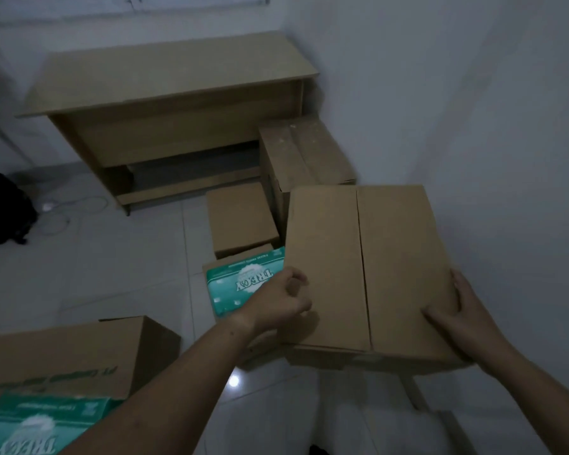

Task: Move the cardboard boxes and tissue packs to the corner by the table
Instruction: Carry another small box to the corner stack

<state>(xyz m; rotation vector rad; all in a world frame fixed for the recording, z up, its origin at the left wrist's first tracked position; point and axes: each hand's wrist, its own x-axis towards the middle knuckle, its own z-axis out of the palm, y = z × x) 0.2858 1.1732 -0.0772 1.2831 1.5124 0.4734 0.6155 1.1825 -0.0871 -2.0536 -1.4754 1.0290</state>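
A large closed cardboard box (368, 264) fills the middle right, next to the wall. My right hand (460, 313) lies flat on its near right corner, fingers spread. My left hand (286, 297) grips the box's left edge with curled fingers. Left of it, a green tissue pack (237, 284) rests on another box. Behind stand a small box (240, 218) and a taller box (299, 156) in the corner by the wooden table (165, 80). At the bottom left sit another cardboard box (79, 353) and a second green tissue pack (37, 425).
White walls close off the right and the back. A black bag (4, 208) and a white cable (66, 208) lie on the tiled floor at the left. Open tiled floor (112, 264) stretches between the table and the near box.
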